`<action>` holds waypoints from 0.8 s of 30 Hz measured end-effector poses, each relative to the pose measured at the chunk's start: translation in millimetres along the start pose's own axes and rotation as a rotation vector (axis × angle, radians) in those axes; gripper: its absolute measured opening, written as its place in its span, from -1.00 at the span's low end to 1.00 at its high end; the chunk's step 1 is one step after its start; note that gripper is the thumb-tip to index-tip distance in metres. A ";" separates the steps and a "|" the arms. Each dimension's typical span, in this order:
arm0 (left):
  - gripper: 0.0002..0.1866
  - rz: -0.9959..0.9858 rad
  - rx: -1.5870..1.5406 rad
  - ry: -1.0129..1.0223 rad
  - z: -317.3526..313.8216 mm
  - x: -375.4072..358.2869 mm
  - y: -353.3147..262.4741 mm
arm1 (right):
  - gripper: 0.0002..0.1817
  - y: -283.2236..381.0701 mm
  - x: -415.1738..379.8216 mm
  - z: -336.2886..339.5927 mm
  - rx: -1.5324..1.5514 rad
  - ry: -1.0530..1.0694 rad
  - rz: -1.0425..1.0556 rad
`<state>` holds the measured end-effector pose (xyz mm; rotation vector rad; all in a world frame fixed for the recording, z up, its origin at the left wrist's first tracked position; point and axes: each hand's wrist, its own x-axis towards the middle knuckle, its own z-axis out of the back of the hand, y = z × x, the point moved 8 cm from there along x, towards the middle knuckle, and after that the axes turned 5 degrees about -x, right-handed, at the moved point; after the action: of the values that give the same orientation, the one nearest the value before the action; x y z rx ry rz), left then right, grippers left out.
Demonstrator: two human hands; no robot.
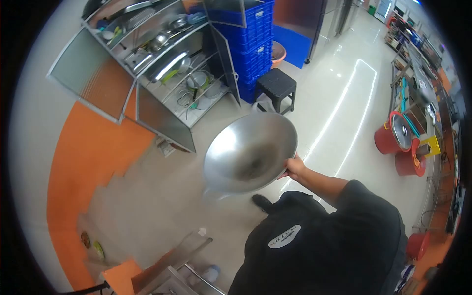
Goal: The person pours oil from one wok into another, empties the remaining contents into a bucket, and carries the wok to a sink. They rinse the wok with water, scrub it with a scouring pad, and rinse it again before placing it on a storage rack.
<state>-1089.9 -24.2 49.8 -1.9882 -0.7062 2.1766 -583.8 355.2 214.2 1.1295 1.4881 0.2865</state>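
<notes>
My right hand (295,167) is closed on the right edge of a large metal wok (241,142). Its wide bowl is silvery, with a brownish dark patch at the bottom, and its inside faces me. The wok hangs tilted in the air over the pale floor. On its lower left edge a handle-like part is smeared by motion. Some of my right fingers are hidden behind the rim. My left hand is out of sight.
Ahead on the left, a cabinet (169,86) has its doors swung open, with pans and utensils inside. Blue crates (250,44) are stacked beside it, near a black stool (277,88). Red buckets (388,137) stand by the right-hand counter. A metal rail (204,278) is at the bottom.
</notes>
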 end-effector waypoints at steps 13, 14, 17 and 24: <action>-0.68 0.043 0.423 0.076 -53.2 35.0 -115.6 | -0.17 101.5 111.8 169.6 0.289 -0.262 0.339; -0.68 0.047 0.452 0.084 -59.9 39.0 -128.6 | -0.18 115.1 123.2 170.3 0.303 -0.281 0.364; -0.68 0.063 0.529 0.106 -81.3 53.1 -166.8 | -0.18 143.1 162.1 172.6 0.330 -0.313 0.400; -0.67 0.126 0.769 0.199 -145.5 117.5 -302.2 | -0.25 182.7 276.3 183.4 0.358 -0.390 0.364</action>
<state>-1033.8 326.5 60.1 -1.7892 0.2681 1.8469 -295.3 581.8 120.8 1.6431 1.0051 0.0381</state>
